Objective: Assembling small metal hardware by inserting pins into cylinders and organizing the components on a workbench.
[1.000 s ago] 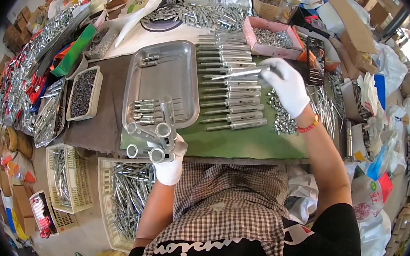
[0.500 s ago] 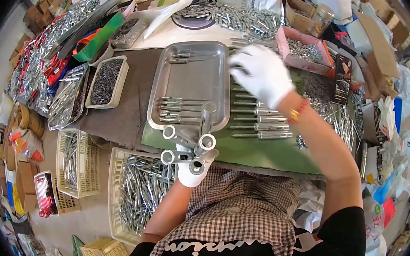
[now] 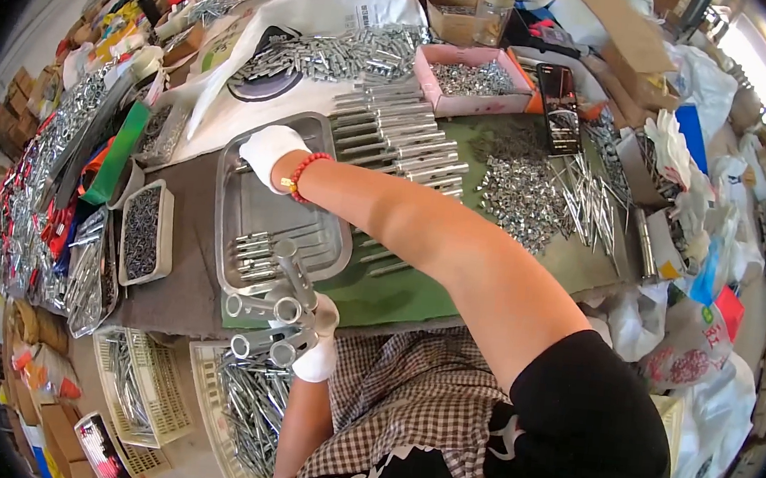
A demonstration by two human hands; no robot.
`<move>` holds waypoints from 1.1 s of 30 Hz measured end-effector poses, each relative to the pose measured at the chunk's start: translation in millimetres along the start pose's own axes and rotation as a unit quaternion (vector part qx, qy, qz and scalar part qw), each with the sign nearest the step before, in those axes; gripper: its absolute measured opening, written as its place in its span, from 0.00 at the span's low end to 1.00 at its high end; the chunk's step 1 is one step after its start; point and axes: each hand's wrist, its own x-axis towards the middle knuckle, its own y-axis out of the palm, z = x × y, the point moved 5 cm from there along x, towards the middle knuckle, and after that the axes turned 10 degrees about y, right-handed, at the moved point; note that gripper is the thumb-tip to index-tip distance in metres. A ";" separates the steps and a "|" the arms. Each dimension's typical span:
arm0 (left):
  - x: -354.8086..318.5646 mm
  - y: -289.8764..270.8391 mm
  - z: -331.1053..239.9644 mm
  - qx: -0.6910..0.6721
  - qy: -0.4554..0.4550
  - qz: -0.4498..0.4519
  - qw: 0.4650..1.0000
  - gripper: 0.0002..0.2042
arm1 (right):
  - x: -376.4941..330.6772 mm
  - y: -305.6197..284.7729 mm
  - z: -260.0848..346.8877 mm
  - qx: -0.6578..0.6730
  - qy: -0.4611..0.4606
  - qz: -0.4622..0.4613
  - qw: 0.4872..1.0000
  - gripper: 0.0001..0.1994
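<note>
A bundle of several shiny metal tubes (image 3: 287, 311) is gripped in my white-gloved left hand (image 3: 316, 362), just off the table's near edge. Their open ends fan out to the left and toward me. Over the far left part of the metal tray (image 3: 342, 252), my white-gloved right hand (image 3: 269, 156) has its fingers closed near a metal piece at the tray wall. What it holds is hidden under the glove. Several thin rods with thicker ends (image 3: 257, 255) lie at the near end of the tray. Right of the tray, rows of metal rods with thick handles (image 3: 411, 140) lie partly under my right forearm.
A pink box (image 3: 470, 100) of small metal parts stands at the back. Loose metal bits (image 3: 525, 202) and thin rods (image 3: 585, 203) lie to the right. A white bin of dark screws (image 3: 160, 259) sits left of the tray. Crates of rods (image 3: 203, 388) stand below the table edge.
My right hand has moved left from the rod rows into the tray's far end. The whole view has shifted to the right. My left hand still grips the tubes, now turned somewhat.
</note>
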 end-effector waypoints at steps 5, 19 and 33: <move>-5.1 -39.8 31.4 -0.048 -0.021 -0.020 0.998 0.15 | -15.7 -28.0 -3.1 0.090 -0.012 -0.020 0.996 0.12; 4.2 17.4 -24.9 0.278 -0.048 0.051 0.958 0.19 | -210.0 -182.1 -55.7 0.766 0.001 -0.118 0.632 0.17; -0.3 11.8 -16.3 0.271 0.021 0.036 0.962 0.24 | -238.1 -192.5 -25.1 0.559 -0.020 -0.117 0.820 0.18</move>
